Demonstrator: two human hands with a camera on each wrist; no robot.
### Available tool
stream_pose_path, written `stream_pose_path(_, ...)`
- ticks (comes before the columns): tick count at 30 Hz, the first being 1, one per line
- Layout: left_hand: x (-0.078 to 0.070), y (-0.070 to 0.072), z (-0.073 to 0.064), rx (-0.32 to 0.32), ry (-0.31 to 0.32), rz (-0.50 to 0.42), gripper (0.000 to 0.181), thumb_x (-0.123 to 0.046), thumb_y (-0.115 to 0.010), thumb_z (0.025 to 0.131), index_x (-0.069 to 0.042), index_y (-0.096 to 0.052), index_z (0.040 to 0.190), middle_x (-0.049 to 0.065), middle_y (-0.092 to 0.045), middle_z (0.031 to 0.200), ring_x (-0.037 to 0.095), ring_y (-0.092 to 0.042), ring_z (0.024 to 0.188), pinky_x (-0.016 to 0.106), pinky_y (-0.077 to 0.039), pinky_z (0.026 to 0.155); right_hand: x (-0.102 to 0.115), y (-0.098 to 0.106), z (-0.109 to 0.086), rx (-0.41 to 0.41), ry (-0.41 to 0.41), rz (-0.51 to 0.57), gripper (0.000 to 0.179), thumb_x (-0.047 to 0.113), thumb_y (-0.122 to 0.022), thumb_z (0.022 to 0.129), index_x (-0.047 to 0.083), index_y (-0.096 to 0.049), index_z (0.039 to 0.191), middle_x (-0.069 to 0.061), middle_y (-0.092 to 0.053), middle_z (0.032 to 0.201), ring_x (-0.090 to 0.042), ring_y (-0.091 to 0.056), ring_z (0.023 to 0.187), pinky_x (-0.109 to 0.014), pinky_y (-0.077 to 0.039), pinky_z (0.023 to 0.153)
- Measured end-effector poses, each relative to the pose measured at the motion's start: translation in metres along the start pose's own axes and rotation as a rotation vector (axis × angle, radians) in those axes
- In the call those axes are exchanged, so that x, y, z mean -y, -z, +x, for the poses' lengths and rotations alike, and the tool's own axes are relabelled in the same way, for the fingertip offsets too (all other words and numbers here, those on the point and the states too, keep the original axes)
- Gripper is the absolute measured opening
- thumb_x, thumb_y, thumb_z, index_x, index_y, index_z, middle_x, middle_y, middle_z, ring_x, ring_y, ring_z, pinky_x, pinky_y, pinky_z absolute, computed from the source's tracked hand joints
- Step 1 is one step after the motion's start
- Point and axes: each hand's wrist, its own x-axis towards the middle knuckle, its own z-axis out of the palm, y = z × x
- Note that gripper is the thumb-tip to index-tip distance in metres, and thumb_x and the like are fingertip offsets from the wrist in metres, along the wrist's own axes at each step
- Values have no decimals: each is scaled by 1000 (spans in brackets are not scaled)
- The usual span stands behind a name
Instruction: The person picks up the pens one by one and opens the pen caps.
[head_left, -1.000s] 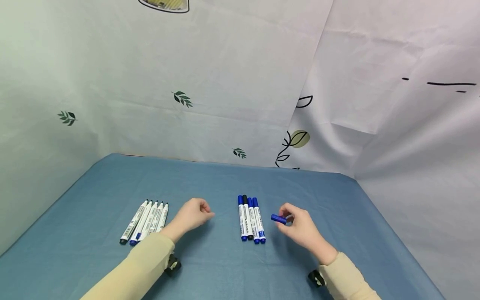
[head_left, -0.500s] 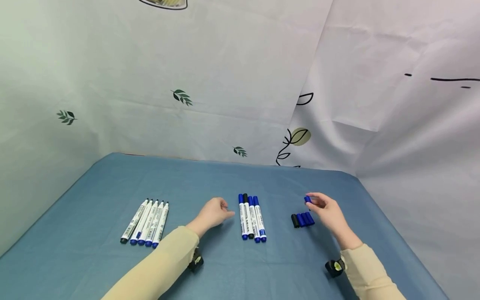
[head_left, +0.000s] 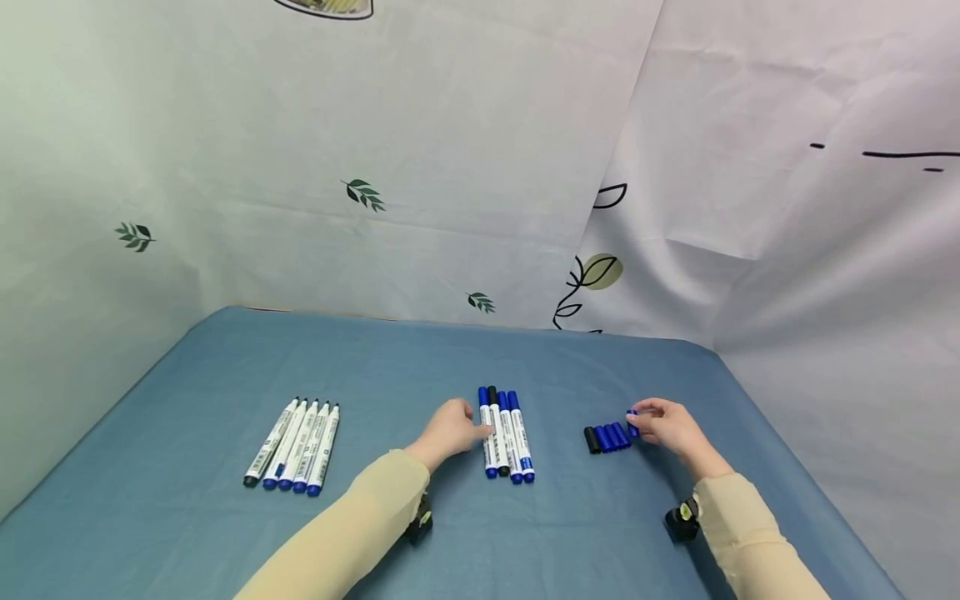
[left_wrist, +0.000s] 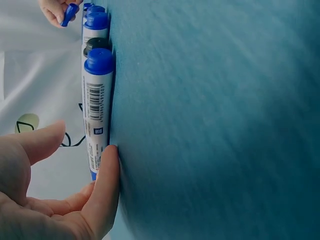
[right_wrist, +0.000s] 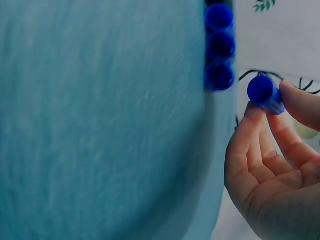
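In the head view, my right hand pinches a blue marker cap between thumb and fingers. Its hollow end shows in the right wrist view, raised off the cloth beside a row of blue caps. A black cap lies at the left end of that row. My left hand is at the leftmost of several capped markers lying side by side. In the left wrist view, a fingertip rests against that blue-capped marker near one end, while the thumb stands apart from it.
Several uncapped white markers lie in a row at the left, tips pointing away. A blue cloth covers the table, and a white printed curtain hangs behind it.
My left hand has moved right, from beside the uncapped markers to the capped row. My right hand has carried the blue cap right, to the end of the cap row, and lowered it.
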Motion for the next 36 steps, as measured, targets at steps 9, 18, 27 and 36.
stream_pose_path(9, -2, -2, 1, 6, 1, -37, 50, -18, -74, 83, 10, -51, 117, 21, -60, 102, 17, -64, 64, 35, -53, 66, -9, 3, 6, 89, -34, 14, 33, 14, -58, 94, -10, -53, 116, -18, -61, 106, -16, -60, 90, -38, -55, 81)
stream_pose_path(18, -5, -9, 2, 16, -24, -30, 39, -16, -76, 81, 7, -54, 105, 11, -59, 80, 13, -58, 57, 26, -49, 56, -10, 2, 10, 93, -56, -6, 33, 13, -59, 94, -10, -55, 117, -15, -61, 103, -14, -58, 86, -37, -55, 79)
stream_pose_path(27, -8, -10, 0, 7, -37, -7, 29, -15, -77, 79, 0, -52, 86, 6, -54, 66, 13, -53, 53, 24, -42, 50, -7, -1, 11, 75, -59, -62, 33, 14, -61, 93, -10, -56, 115, -19, -61, 104, -19, -59, 88, -39, -55, 79)
stream_pose_path(36, -7, -13, 2, 5, -39, 2, 32, -16, -77, 80, 1, -52, 91, 8, -53, 69, 14, -53, 54, 25, -43, 50, -5, -4, 10, 56, -37, -113, 31, 13, -61, 92, -10, -58, 112, -17, -61, 99, -19, -59, 86, -39, -55, 77)
